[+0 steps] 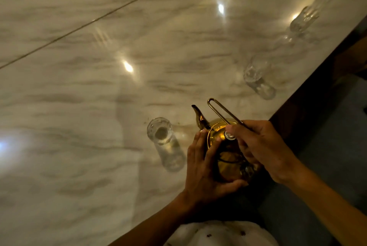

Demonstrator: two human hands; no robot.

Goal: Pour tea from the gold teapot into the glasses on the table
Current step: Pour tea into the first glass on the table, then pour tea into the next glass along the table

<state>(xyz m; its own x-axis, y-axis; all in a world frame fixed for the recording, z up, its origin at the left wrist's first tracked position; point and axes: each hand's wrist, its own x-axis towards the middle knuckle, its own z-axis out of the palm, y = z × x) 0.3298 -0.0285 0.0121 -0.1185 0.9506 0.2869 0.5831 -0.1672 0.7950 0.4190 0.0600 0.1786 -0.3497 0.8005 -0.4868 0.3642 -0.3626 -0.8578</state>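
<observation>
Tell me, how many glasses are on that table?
3: one glass beside the teapot spout, one farther along the table edge, one near the far corner. Faint glints beyond may hide more.

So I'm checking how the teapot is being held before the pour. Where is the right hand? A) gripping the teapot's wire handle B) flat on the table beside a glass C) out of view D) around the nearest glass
A: the right hand is closed on the wire handle of the gold teapot, while the left hand cups the pot's side.
</observation>
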